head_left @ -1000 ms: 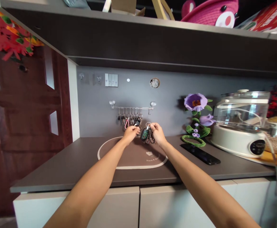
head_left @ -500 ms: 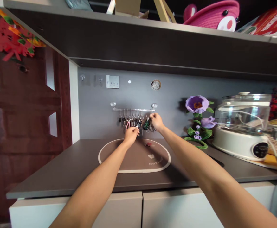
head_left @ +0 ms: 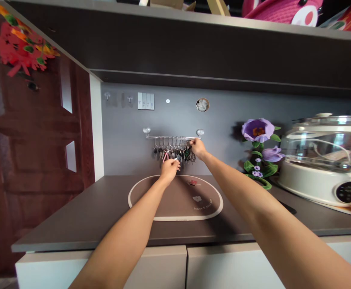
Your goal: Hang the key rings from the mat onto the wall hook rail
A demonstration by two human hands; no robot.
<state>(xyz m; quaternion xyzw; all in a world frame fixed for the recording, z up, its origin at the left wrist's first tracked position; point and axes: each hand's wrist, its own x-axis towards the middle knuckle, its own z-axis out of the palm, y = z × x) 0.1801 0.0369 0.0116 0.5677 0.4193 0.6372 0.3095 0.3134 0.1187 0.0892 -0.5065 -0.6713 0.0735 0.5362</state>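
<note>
Several bunches of keys (head_left: 169,151) hang from a clear hook rail (head_left: 172,137) on the grey back wall. At the rail's right end, my right hand (head_left: 198,149) is closed in a pinch on a bunch of keys (head_left: 191,155), close up against the hooks. A dark fob with green shows within that bunch. Lower and to the left, my left hand (head_left: 169,169) is closed on a small white object (head_left: 176,159), too small to name. A pink strap (head_left: 165,155) hangs just above the left hand. Parts of the hanging keys are hidden behind my fingers.
An oval brown mat (head_left: 178,218) lies on the dark counter (head_left: 88,208). Purple fabric flowers (head_left: 258,130) and a white appliance with a clear top (head_left: 317,180) stand to the right. Overhead runs a shelf (head_left: 163,48); a wooden door (head_left: 37,168) is at left.
My right hand has brought the bunch of keys with the fob up against the rail, level with the other keys. My left hand stays below the rail. The view has shifted slightly.
</note>
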